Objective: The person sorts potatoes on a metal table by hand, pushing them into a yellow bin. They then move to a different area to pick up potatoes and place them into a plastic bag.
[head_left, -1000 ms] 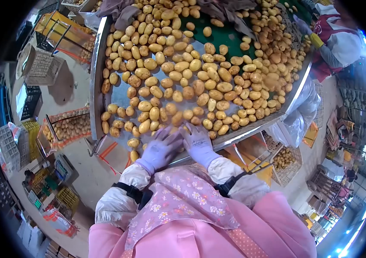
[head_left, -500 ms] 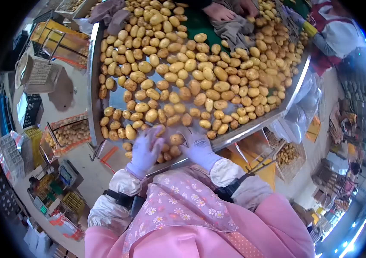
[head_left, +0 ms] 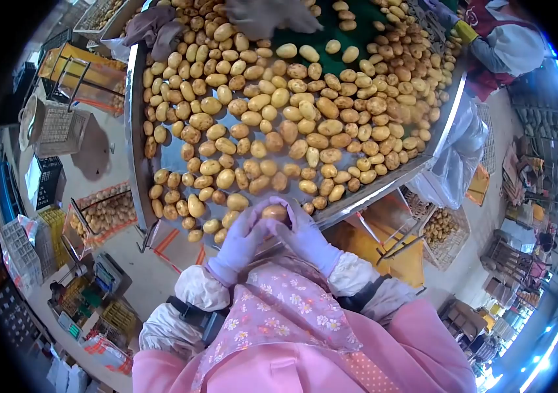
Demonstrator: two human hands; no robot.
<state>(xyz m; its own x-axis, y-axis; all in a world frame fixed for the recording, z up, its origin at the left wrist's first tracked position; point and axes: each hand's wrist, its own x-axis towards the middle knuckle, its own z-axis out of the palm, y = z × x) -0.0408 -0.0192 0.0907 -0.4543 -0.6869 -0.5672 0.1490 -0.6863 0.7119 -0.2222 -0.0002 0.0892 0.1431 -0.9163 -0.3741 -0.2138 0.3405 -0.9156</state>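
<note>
At the near edge of the metal sorting table [head_left: 174, 157], my two gloved hands meet around one brown potato [head_left: 274, 213]. My left hand [head_left: 242, 234] wraps it from the left and my right hand [head_left: 302, 233] from the right, fingers curled and touching. Both wear pale lilac work gloves. Just left of my left hand lie loose potatoes [head_left: 211, 226], and another potato [head_left: 237, 202] rests beyond its fingers. Whatever lies under my hands is hidden.
Many potatoes [head_left: 272, 131] cover the table, piled deepest at the right. Across it is a grey cloth [head_left: 269, 16]; a co-worker's gloved hand [head_left: 441, 12] is at the far right. A mesh bag of potatoes [head_left: 105, 211], crates [head_left: 63, 131] and plastic bags [head_left: 452, 173] flank the table.
My hands were apart over several potatoes at the edge; they have come together and closed around one. Across the table, the co-worker's bare hands have left view and the grey cloth has moved left.
</note>
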